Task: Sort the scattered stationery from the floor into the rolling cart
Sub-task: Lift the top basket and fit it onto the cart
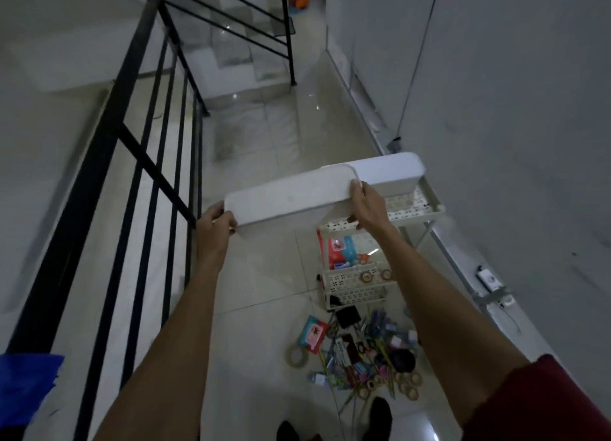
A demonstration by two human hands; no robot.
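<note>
I hold a long white plastic tray (pixel 287 199) level in the air, above and to the left of the cart. My left hand (pixel 216 220) grips its left end and my right hand (pixel 365 205) grips its right end. A second white tray (pixel 390 169) sits on top of the white rolling cart (pixel 413 209) by the right wall. Lower cart tiers (pixel 357 277) hold colourful packets and tape rolls. On the floor below lies a scattered stationery pile (pixel 360 351): pens, tape rolls, small boxes, a red packet.
A black metal railing (pixel 148 176) runs along my left, with stairs beyond it. A white wall (pixel 496 109) closes the right side. My feet (pixel 380 414) stand just behind the pile. Tiled floor (pixel 264 291) lies open between railing and cart.
</note>
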